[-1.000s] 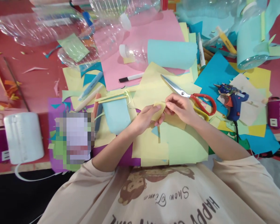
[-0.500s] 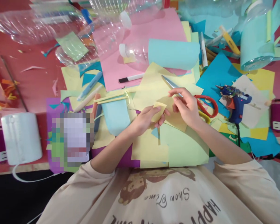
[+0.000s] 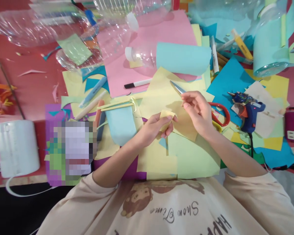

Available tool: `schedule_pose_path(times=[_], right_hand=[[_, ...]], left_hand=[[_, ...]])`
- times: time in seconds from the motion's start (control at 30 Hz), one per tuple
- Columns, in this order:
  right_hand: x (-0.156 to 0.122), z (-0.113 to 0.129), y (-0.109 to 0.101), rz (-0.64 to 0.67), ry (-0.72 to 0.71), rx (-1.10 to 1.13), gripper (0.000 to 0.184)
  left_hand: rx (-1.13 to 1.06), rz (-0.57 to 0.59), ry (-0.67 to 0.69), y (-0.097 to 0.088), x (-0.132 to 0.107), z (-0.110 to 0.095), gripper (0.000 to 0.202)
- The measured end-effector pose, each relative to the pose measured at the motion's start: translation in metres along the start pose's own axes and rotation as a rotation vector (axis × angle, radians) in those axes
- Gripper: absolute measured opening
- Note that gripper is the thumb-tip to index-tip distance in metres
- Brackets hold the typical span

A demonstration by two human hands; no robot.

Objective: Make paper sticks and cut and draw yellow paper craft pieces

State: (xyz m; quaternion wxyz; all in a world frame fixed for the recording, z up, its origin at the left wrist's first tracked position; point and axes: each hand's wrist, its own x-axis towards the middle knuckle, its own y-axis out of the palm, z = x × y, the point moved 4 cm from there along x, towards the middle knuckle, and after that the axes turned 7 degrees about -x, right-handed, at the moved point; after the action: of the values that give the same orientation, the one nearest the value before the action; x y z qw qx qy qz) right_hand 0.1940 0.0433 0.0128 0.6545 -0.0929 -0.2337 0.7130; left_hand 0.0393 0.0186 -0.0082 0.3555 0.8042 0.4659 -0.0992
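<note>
My left hand (image 3: 156,127) pinches a small folded piece of yellow paper (image 3: 166,118) between thumb and fingers. Just right of it, my right hand (image 3: 197,112) hovers with loosely curled fingers, thumb and index slightly apart, and nothing visible between them. Beneath the right hand lies a pair of scissors (image 3: 221,114) with red and yellow handles; its blade points up-left and its middle is hidden by the hand. Sheets of pale yellow paper (image 3: 159,85) and light green paper (image 3: 192,156) lie under both hands.
A clear bottle wrapped in light blue paper (image 3: 182,58) lies beyond the hands. To the right rests a blue glue gun (image 3: 251,114) with its cord. Markers (image 3: 93,92) and a light blue paper pocket shape (image 3: 121,125) are on the left, beside a white case (image 3: 17,148).
My right hand has shifted slightly right, away from the left hand. The yellow paper in my left hand has tilted, its top edge now folded over. The scissors stay in place.
</note>
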Motion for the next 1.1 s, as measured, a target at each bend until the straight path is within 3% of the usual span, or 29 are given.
schedule_pose_path(times=[0.13, 0.27, 0.43, 0.57, 0.73, 0.83, 0.9, 0.97, 1.03, 1.1], right_hand=[[-0.002, 0.014, -0.022, 0.156, -0.117, -0.490, 0.022], [-0.023, 0.011, -0.059, 0.397, 0.042, -1.084, 0.038], [-0.038, -0.006, -0.072, 0.526, 0.077, -1.182, 0.063], [-0.031, -0.018, -0.064, 0.490, 0.038, -1.218, 0.054], [-0.030, -0.012, -0.078, 0.303, 0.008, -0.932, 0.044], [-0.037, -0.005, -0.101, 0.210, 0.255, -0.473, 0.049], [-0.045, -0.001, -0.104, 0.317, 0.450, -0.069, 0.050], [-0.054, 0.005, -0.101, 0.424, 0.555, 0.163, 0.050], [-0.061, 0.010, -0.097, 0.435, 0.573, 0.216, 0.047], [-0.067, 0.014, -0.089, 0.524, 0.501, 0.184, 0.053]], left_hand=[[-0.015, -0.026, 0.015, -0.003, 0.000, -0.003, 0.023], [-0.032, -0.022, 0.042, -0.005, 0.000, -0.006, 0.027], [-0.006, -0.028, 0.020, -0.006, 0.000, -0.005, 0.029], [-0.002, 0.003, -0.005, -0.005, 0.000, -0.003, 0.024], [-0.039, 0.009, -0.037, -0.005, 0.001, -0.003, 0.020], [-0.083, 0.016, -0.058, -0.003, 0.000, -0.005, 0.020], [-0.097, 0.017, -0.057, -0.003, 0.000, -0.007, 0.020], [-0.096, 0.028, -0.054, -0.002, 0.000, -0.008, 0.021], [-0.096, 0.047, -0.051, -0.001, 0.000, -0.008, 0.021], [-0.100, 0.055, -0.049, 0.000, -0.001, -0.009, 0.020]])
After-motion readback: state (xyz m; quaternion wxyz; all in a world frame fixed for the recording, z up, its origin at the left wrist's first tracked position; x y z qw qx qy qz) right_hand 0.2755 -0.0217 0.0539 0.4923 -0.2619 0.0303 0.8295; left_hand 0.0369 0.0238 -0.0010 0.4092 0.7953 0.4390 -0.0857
